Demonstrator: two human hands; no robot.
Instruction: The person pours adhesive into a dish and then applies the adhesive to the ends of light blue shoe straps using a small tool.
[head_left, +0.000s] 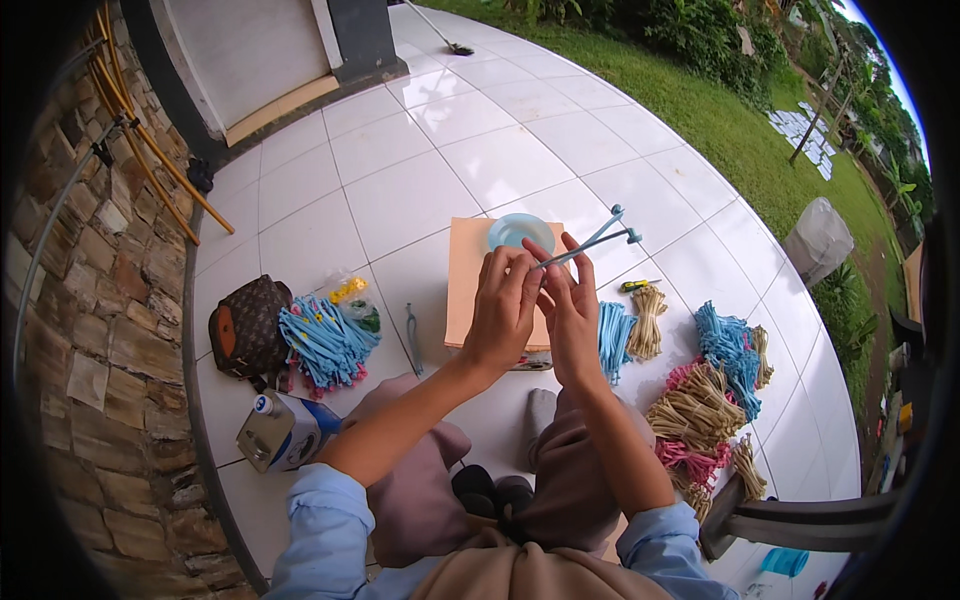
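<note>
Two thin blue cords with knobbed ends (602, 238) rise up and to the right from between my hands. My left hand (505, 305) is closed in a pinch on their lower ends. Around the same spot, my right hand (568, 325) is closed too, thumb and fingers against the cords, with some fingertips pointing up. The cords' lower tips are hidden by my fingers. Just behind my hands, a light blue plastic bowl (511, 229) sits on a peach-coloured board (464, 270). Its contents are mostly hidden.
Left lie a brown patterned bag (250, 325), a blue cord bundle (328, 342), a single blue piece (412, 335) and a metal can (272, 440). Rightward are blue cords (616, 340), beige bundles (648, 322), a yellow-black tool (636, 285) and a larger pile (697, 405).
</note>
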